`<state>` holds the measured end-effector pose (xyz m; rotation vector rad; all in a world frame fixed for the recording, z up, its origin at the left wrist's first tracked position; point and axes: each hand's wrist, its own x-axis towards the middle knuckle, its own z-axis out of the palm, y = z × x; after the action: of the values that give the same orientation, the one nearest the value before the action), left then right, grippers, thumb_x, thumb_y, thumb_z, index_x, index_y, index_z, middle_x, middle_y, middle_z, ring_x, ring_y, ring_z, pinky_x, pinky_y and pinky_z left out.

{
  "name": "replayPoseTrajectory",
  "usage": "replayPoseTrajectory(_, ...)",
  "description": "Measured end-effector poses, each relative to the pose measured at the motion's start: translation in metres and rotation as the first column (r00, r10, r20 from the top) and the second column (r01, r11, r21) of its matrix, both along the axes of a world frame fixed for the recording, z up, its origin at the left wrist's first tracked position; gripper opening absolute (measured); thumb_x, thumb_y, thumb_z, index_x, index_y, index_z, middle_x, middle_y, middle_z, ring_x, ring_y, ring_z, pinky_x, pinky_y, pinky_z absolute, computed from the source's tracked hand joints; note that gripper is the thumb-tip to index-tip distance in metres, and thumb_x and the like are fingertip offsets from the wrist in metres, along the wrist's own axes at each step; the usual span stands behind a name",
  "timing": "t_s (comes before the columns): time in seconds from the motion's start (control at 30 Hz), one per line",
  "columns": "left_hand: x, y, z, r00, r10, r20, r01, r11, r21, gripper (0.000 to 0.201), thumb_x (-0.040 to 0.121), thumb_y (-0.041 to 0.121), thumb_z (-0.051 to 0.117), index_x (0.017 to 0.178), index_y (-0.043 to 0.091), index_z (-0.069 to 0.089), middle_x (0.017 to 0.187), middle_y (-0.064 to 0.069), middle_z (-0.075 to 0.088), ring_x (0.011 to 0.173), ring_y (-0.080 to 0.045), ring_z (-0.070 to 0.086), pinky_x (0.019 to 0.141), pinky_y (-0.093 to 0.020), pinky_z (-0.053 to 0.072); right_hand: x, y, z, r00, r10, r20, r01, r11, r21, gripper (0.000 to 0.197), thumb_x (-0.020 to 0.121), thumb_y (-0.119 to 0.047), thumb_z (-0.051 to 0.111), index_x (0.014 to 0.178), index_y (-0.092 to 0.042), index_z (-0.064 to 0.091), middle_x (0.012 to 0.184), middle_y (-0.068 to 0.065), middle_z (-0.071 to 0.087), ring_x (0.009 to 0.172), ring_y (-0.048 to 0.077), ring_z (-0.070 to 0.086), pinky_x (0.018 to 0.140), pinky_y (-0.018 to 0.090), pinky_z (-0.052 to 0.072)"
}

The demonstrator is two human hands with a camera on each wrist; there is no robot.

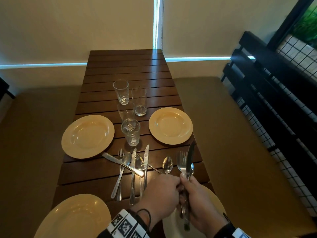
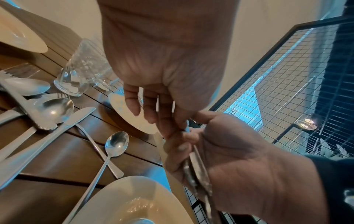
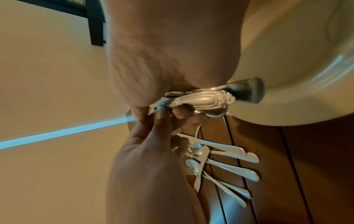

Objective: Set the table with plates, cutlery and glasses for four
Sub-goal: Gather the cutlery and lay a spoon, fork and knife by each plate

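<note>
Both hands meet above the near right plate (image 1: pixel 215 200): the right hand (image 1: pixel 199 205) is clenched around a bundle of cutlery (image 1: pixel 187 166) comprising a fork, a knife and a spoon, heads pointing up and away; the left hand (image 1: pixel 161 191) reaches in with fingertips (image 2: pixel 180 125) pinching at the bundled handles, apparently to draw out or straighten one piece. Which piece it holds cannot be told. To do this step well, the right hand's grasp should likely loosen only enough for one piece to slide free, so the others do not drop onto the plate. A lone spoon (image 1: pixel 167 164) lies on the desk (image 1: pixel 127 66) just beside the bundle. Left of it sits a loose pile of remaining cutlery (image 1: pixel 132 169), pieces crossing one another. Four plates occupy the corners, and four glasses (image 1: pixel 130 107) stand clustered at centre, undistributed.
</note>
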<state>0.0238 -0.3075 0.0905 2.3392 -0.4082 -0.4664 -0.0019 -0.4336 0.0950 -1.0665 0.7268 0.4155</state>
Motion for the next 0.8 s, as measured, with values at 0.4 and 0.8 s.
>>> replayPoseTrajectory(0.4,0.047,0.007,-0.054,0.898,0.37,-0.24,-0.297,0.909,0.293,0.03,0.089,0.043,0.073,0.074,0.024,0.056,0.072,0.011,0.057,0.069,-0.009,0.055,0.063,-0.024,0.043,0.0,-0.054,-0.002,0.996,-0.064,-0.066,0.05,0.98,-0.193,0.039,0.094,-0.037,0.059,0.077,-0.002,0.055,0.056,0.013,0.051,0.034,0.017,0.034,0.037,0.026,0.035)
replayPoseTrajectory(0.8,0.052,-0.011,-0.068,0.91,0.347,-0.226,-0.209,0.856,0.474,0.036,0.093,0.024,0.063,0.062,0.025,0.044,0.064,0.009,0.046,0.075,-0.02,0.056,0.069,-0.028,0.046,0.003,-0.082,-0.007,0.992,-0.032,-0.124,0.035,0.999,0.023,0.036,0.098,-0.031,0.052,0.109,0.001,0.063,0.075,0.021,0.064,0.049,0.027,0.05,0.055,0.041,0.049)
